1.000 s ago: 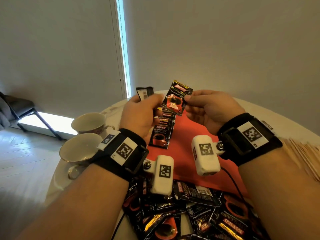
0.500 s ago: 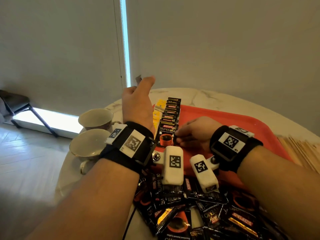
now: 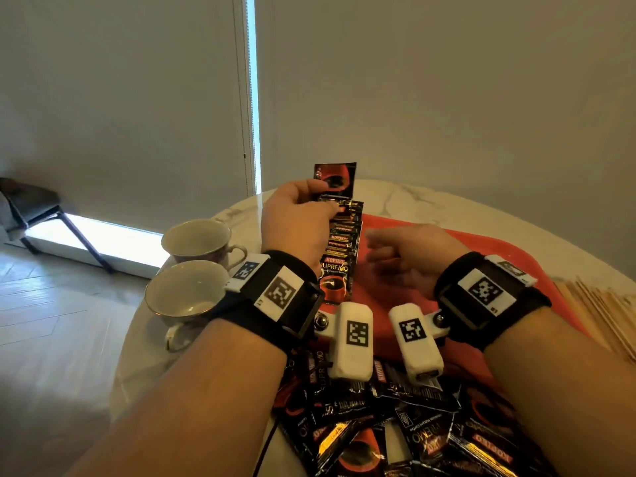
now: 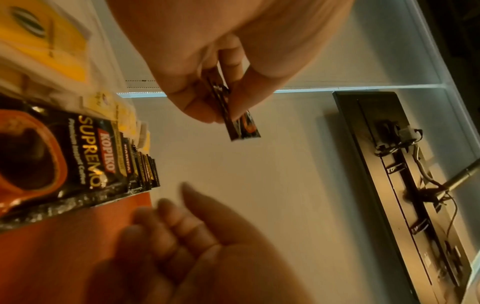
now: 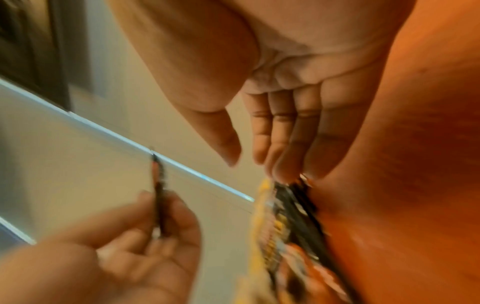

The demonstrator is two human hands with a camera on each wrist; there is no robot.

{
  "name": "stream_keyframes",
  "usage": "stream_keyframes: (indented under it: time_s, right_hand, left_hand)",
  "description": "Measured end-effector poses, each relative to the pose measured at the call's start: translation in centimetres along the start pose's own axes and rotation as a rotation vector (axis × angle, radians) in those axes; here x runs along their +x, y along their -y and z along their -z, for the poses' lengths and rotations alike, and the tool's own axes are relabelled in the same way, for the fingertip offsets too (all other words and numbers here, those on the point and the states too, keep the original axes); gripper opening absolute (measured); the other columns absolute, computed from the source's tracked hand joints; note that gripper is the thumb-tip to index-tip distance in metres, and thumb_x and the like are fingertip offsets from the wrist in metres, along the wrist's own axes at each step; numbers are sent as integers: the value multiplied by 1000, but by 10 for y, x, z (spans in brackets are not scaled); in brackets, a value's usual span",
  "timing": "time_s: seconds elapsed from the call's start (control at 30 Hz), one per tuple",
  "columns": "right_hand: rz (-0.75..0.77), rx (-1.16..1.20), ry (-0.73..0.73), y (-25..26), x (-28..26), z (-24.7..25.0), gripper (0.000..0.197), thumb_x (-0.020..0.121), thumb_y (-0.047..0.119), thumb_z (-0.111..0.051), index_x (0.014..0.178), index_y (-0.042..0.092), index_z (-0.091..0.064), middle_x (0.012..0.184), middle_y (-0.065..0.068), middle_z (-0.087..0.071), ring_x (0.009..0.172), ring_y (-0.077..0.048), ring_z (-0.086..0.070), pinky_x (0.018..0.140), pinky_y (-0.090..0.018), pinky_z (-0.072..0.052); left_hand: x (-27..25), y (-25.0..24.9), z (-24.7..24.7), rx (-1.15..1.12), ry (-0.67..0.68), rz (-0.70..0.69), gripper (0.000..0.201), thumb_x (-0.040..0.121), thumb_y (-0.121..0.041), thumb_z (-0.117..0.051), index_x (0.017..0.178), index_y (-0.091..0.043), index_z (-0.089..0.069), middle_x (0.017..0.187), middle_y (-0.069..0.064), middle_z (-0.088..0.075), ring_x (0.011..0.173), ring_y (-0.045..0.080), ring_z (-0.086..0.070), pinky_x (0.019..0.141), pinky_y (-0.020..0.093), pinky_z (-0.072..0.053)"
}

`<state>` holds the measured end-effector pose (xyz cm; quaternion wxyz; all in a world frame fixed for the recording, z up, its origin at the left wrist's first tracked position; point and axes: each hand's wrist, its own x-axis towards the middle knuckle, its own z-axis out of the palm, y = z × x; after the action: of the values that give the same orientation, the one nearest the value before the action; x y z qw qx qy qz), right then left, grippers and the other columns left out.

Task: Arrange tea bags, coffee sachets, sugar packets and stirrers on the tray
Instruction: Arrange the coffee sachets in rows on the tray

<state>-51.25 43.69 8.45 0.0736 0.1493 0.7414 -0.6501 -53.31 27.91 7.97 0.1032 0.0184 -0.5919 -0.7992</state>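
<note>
Progress partial: row of coffee sachets (image 3: 339, 256) and yellow tea bags (image 4: 44, 41) lies on red tray (image 3: 464, 249), left hand (image 3: 296, 222) pinching one more sachet (image 3: 335, 179) above it, right hand (image 3: 402, 259) loose-fingered, empty; pile of sachets (image 3: 395, 425) and stirrers (image 3: 605, 311) on table (image 3: 430, 201) remain.

The nearest coffee sachet in the row (image 3: 335, 275) on the red tray (image 3: 481, 249) reads "KOPIKO SUPREMO", sachets behind it show "KOPIKO", and the loose sachets in the near pile (image 3: 395, 428) repeat "KOPIKO" and "SUPREMO".
</note>
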Motion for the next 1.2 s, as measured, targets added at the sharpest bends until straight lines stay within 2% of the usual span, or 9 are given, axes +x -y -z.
stream_keyframes:
  time_s: [0.17, 0.23, 0.3, 0.4, 0.5, 0.77, 0.93, 1.03, 1.2]
  right_hand:
    - [230, 332, 114, 12, -9, 11, 26, 85, 39, -71, 96, 15, -69, 77, 0, -70, 62, -13, -65, 63, -29, -55]
    - [307, 308, 81, 13, -9, 13, 5, 92, 19, -70, 91, 15, -68, 75, -1, -69, 57, -10, -61, 58, -26, -53]
    - [315, 298, 81, 12, -8, 16, 7, 93, 6, -66, 88, 12, -67, 74, -3, -69, 57, -11, -61, 57, -26, -54]
    - [271, 183, 221, 10, -9, 14, 12, 88, 0, -67, 98, 7, -69, 79, -7, -70, 64, -15, -63, 64, -30, -54]
    - [273, 68, 302, 8, -12, 4, 16, 85, 0, -69, 100, 4, -71, 81, -6, -72, 69, -16, -66, 67, -31, -53]
    - [330, -20, 215, 14, -11, 13, 34, 75, -7, -77, 108, -1, -69, 103, -19, -75, 82, -21, -69, 67, -34, -51]
    - [312, -8, 223, 20, -16, 9, 21, 81, 9, -80, 98, -1, -71, 86, -10, -73, 70, -17, -65, 66, -33, -54]
    - [247, 33, 213, 22, -15, 6, 17, 86, 3, -74, 102, -1, -72, 82, -12, -74, 68, -21, -67, 76, -42, -56]
    - [69, 0, 139, 5, -21, 5, 20, 88, -8, -66, 108, -4, -71, 83, -14, -73, 61, -19, -67, 54, -31, -56]
  left_hand:
    - [-5, 0, -3, 130, 199, -23, 46, 73, 6, -82, 107, -20, -66, 95, 6, -80, 87, 28, -79, 85, 58, -62]
    - [-8, -1, -6, 114, 219, -8, 46, 76, 9, -80, 111, -17, -65, 98, 10, -79, 86, 31, -78, 84, 55, -63]
    - [-8, -2, -6, -1, 159, -7, 42, 77, 9, -80, 108, -14, -65, 100, 12, -78, 87, 33, -78, 82, 52, -63]
    - [-6, -8, -7, -222, 70, -10, 32, 82, 8, -78, 105, -10, -63, 91, 8, -76, 84, 30, -77, 80, 49, -64]
    - [-11, -14, -10, -338, 88, 53, 24, 88, 3, -74, 105, -7, -61, 91, 12, -74, 78, 27, -78, 62, 41, -64]
    - [-14, -30, -15, -131, 170, 201, 14, 88, -1, -75, 91, -8, -64, 78, 10, -77, 66, 23, -76, 50, 30, -58]
    - [-9, -40, -9, 114, 121, 137, 20, 78, -6, -86, 84, -11, -68, 96, 18, -78, 87, 35, -78, 78, 49, -64]
    - [-12, -38, -6, 179, 108, 148, 22, 75, -6, -89, 82, -12, -69, 95, 18, -78, 92, 39, -77, 83, 53, -64]
    - [-13, -36, -2, 274, 93, 228, 26, 84, -27, -87, 95, -20, -65, 105, 5, -74, 97, 21, -71, 87, 40, -56]
